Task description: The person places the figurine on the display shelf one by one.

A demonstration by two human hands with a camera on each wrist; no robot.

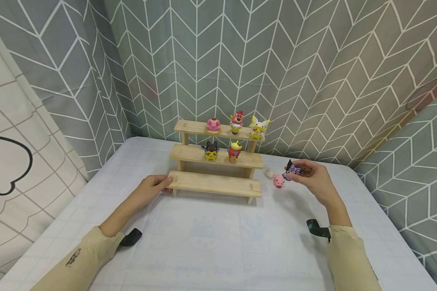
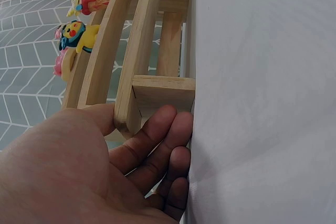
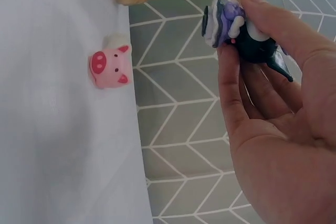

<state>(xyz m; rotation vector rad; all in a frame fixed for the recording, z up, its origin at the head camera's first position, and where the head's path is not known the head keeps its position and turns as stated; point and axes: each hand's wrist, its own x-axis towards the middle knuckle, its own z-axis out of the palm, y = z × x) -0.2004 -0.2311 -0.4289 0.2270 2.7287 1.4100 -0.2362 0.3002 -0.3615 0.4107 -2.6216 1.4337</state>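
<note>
My left hand [image 1: 151, 190] grips the left end of the lowest board of a three-step wooden display shelf [image 1: 215, 182]. In the left wrist view the thumb lies on the board's upper face, with curled fingers [image 2: 152, 135] beneath it. Right of the shelf, my right hand [image 1: 315, 180] holds a small black and purple figurine [image 3: 236, 27] above the table, pinched between thumb and fingers. Below and left of that hand, a pink pig figurine [image 1: 278, 181] rests on the table beside a small whitish figurine [image 1: 269, 174].
The top board carries a pink round figurine [image 1: 213, 125], a pink bear figurine [image 1: 236, 122] and a white-and-yellow figurine [image 1: 258, 127]. On the middle board stand a yellow figurine with a black hood [image 1: 211, 151] and a red-and-yellow figurine [image 1: 234, 151]. Patterned curtain [image 1: 211, 60] hangs behind the white-covered table [image 1: 204, 242].
</note>
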